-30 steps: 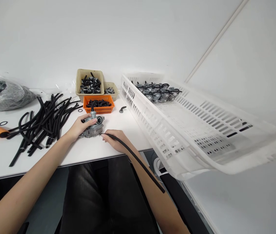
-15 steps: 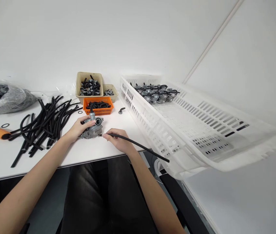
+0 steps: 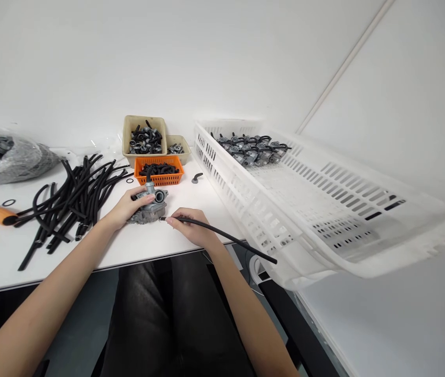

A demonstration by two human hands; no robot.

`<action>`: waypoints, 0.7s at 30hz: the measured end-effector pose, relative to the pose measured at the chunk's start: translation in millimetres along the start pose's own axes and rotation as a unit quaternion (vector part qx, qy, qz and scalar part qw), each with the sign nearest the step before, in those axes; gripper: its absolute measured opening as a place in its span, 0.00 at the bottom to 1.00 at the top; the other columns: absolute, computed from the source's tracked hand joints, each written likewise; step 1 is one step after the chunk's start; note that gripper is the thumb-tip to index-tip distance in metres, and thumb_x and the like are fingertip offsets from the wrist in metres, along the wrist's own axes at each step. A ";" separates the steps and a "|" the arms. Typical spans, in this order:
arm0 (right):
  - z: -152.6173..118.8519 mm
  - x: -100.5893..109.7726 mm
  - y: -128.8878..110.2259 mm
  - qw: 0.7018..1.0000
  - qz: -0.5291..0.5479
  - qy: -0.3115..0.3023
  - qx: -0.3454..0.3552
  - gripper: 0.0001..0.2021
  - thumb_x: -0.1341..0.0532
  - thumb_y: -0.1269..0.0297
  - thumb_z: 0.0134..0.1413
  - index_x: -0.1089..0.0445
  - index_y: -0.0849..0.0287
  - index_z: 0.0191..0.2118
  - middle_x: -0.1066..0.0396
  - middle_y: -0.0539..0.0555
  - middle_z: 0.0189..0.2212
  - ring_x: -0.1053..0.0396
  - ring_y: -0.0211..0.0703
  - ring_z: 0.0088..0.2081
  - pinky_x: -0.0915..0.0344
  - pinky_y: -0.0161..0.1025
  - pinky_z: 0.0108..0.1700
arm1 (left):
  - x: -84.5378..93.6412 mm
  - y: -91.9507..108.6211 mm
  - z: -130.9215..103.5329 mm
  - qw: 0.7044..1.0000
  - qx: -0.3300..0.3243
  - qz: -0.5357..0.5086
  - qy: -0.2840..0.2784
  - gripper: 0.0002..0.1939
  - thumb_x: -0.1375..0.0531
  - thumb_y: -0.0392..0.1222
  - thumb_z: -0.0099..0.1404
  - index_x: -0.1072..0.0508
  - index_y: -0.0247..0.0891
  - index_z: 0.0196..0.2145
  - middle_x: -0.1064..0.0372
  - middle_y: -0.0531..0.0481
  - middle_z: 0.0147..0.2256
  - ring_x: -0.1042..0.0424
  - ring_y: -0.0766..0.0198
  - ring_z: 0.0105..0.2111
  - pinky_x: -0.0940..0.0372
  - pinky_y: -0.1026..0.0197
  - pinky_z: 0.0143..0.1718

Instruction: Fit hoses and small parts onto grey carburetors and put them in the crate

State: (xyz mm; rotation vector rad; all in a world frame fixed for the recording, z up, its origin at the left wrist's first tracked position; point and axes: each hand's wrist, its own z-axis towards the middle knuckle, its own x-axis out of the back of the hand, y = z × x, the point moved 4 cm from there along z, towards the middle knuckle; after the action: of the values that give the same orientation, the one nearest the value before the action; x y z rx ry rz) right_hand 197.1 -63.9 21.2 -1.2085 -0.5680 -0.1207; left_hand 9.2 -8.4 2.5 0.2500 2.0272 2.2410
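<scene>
My left hand (image 3: 130,206) is closed around a grey metal carburetor (image 3: 149,211) at the table's front, its round bore facing right and a black rubber piece on its top. Between the fingertips of my right hand (image 3: 191,225) is pinched a long black rubber hose (image 3: 234,240), close to its near end. That end, with a small metal clip, meets the lower right side of the carburetor; whether it sits on a fitting I cannot tell. The hose's free end slopes down to the right. Behind my hands lies a small black elbow piece (image 3: 197,178).
Several black hoses (image 3: 77,201) lie piled at left, beside an orange-handled tool (image 3: 0,215) and a plastic bag (image 3: 18,159) of dark parts. An orange basket (image 3: 160,180) and beige bins (image 3: 127,137) stand behind. A white crate (image 3: 246,212) at right holds several carburetors (image 3: 251,149).
The view has shifted slightly. Both hands keep their hold on the carburetor and the hose, with almost no visible movement between them.
</scene>
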 end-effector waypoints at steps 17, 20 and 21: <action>-0.9 -3.5 -1.5 0.999 -0.003 -0.035 0.031 0.08 0.39 0.62 0.53 0.30 0.61 0.28 0.31 0.50 0.25 0.37 0.35 0.28 0.42 0.33 0.31 | 0.7 -0.1 1.5 1.000 -0.015 0.003 -0.002 0.25 0.33 0.58 0.48 0.24 0.35 0.37 0.25 0.46 0.36 0.28 0.59 0.35 0.36 0.59 0.39; -1.6 -3.7 -4.0 0.998 -0.007 -0.043 0.038 0.08 0.39 0.62 0.53 0.30 0.61 0.28 0.32 0.49 0.25 0.39 0.35 0.27 0.43 0.33 0.31 | 1.0 0.4 1.8 1.000 -0.017 0.010 -0.002 0.25 0.33 0.58 0.48 0.24 0.35 0.36 0.25 0.46 0.35 0.29 0.58 0.34 0.36 0.59 0.38; -1.8 -3.7 -4.8 0.998 -0.009 -0.047 0.040 0.08 0.40 0.62 0.53 0.30 0.61 0.28 0.32 0.49 0.25 0.39 0.35 0.27 0.43 0.33 0.31 | 1.1 0.7 1.9 1.000 -0.020 0.013 -0.002 0.25 0.33 0.59 0.48 0.23 0.35 0.35 0.25 0.46 0.35 0.29 0.58 0.34 0.36 0.59 0.38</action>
State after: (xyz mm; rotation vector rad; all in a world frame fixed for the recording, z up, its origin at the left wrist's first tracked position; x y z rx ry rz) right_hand 192.7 -68.0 23.0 -1.1361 -0.6598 -0.0571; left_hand 8.5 -6.4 3.4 0.2774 1.9872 2.2904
